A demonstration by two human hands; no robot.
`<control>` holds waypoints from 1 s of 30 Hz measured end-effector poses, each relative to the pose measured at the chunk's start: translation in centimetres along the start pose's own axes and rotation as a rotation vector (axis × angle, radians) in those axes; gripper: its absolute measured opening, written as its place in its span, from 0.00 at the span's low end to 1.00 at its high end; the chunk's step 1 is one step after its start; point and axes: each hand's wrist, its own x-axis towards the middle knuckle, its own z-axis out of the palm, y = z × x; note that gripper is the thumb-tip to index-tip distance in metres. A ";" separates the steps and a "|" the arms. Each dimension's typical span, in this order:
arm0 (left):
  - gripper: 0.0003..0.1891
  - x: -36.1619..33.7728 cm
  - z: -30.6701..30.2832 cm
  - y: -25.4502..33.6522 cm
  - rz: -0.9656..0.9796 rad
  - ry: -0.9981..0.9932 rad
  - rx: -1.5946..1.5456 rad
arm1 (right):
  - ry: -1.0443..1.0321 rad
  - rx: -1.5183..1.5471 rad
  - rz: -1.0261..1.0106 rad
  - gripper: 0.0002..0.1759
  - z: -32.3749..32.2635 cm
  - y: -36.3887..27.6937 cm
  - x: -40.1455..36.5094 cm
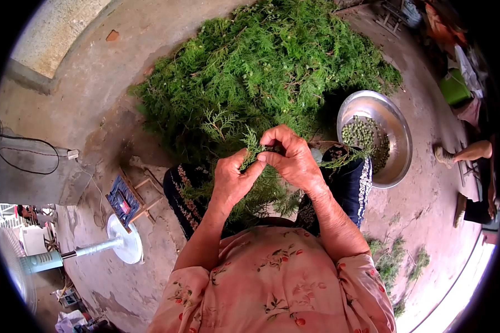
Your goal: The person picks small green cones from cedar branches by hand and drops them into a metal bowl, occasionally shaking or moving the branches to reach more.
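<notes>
Between my two hands is a green conifer sprig (252, 145), held above my lap. My left hand (236, 175) is closed round its stem. My right hand (294, 158) pinches at the sprig with thumb and forefinger; whatever sits between those fingertips is too small to make out. More cut foliage (266, 194) lies across my lap under the hands. To the right, a metal basin (400, 127) holds many small round green cones (363, 133). Just beyond my knees rises a large heap of conifer branches (261, 66).
A standing fan (44, 261) with a round base and a small folding stool (125, 202) stand on the left. Another person's leg (472, 151) shows at the right. Loose sprigs (391, 258) lie on the concrete floor at the lower right. A black cable (28, 171) hangs by the left wall.
</notes>
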 end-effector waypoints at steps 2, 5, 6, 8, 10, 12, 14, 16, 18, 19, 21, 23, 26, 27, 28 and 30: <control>0.13 -0.1 -0.1 -0.1 0.002 -0.010 0.035 | -0.003 0.043 0.021 0.13 0.1 0.1 0.0; 0.14 -0.2 -0.3 0.3 -0.026 -0.044 0.024 | -0.026 0.050 -0.060 0.10 0.0 0.5 0.0; 0.14 -0.3 -0.3 0.4 -0.056 -0.066 -0.023 | -0.073 0.178 0.021 0.08 -0.2 0.7 -0.1; 0.14 -0.2 -0.5 0.4 -0.119 -0.095 -0.115 | -0.119 0.305 0.104 0.07 -0.3 0.5 -0.3; 0.14 -0.3 -0.6 0.3 -0.181 -0.122 -0.207 | -0.089 0.488 0.287 0.04 -0.3 -0.4 -0.5; 0.12 -0.5 -0.5 0.2 -0.225 -0.042 -0.348 | -0.067 0.630 0.309 0.05 -0.2 0.0 -0.7; 0.11 -0.5 -0.5 1.3 -0.262 -0.023 -0.451 | 0.003 0.908 0.352 0.06 0.1 0.5 -1.0; 0.10 -0.5 -0.4 1.1 -0.282 -0.018 -0.544 | 0.053 0.980 0.377 0.06 0.5 0.5 -1.3; 0.10 -0.7 0.2 0.1 -0.368 0.035 -0.661 | 0.101 1.090 0.435 0.08 0.5 0.7 -1.3; 0.09 -0.8 0.5 -0.4 -0.444 0.084 -0.730 | 0.103 1.091 0.434 0.08 0.5 1.1 -1.4; 0.09 -1.0 0.2 -0.2 -0.429 0.036 -0.681 | 0.084 1.123 0.421 0.09 0.5 2.1 -1.6; 0.09 -0.9 -0.2 0.0 -0.416 -0.007 -0.632 | 0.075 1.211 0.426 0.08 0.5 2.2 -1.8; 0.10 -0.8 -1.0 -0.5 0.244 0.016 0.053 | 0.090 1.344 0.344 0.07 0.3 2.2 -1.5; 0.10 -0.9 -0.9 -0.7 0.245 0.016 0.053 | 0.120 1.387 0.259 0.07 0.1 2.2 -1.3; 0.09 -1.0 -0.7 -0.7 -0.092 -0.018 -0.407 | 0.122 1.391 0.252 0.07 0.0 2.6 -1.2; 0.09 -0.8 -0.7 -0.3 -0.438 -0.055 -0.862 | 0.084 1.344 0.277 0.09 -0.3 2.3 -1.1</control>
